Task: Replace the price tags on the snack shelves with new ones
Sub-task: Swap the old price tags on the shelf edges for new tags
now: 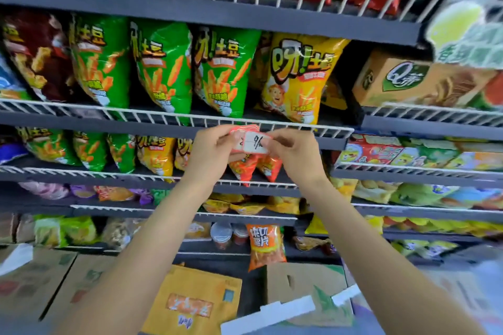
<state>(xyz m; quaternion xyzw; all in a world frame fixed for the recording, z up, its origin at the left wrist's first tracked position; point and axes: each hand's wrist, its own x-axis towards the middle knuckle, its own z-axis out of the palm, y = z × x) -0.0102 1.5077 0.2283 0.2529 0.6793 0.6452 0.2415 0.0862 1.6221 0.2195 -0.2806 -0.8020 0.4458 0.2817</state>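
Both my hands are raised in front of the snack shelf [163, 128] with its white wire rail. My left hand [211, 151] grips a small stack of red-and-white price tags [251, 141] from the left. My right hand [292, 153] pinches the right end of the top tag, which bears handwritten black digits. The tags sit just below the rail, under the green [220, 71] and yellow chip bags [296, 76]. Whether a tag is fixed on the shelf edge behind my hands is hidden.
Dark shelves with white wire fronts hold chip bags above and below. A brown carton [413, 81] stands on the right shelf. Cardboard boxes [190, 302] lie on the floor beneath, with white strips [269, 313] near the lower middle.
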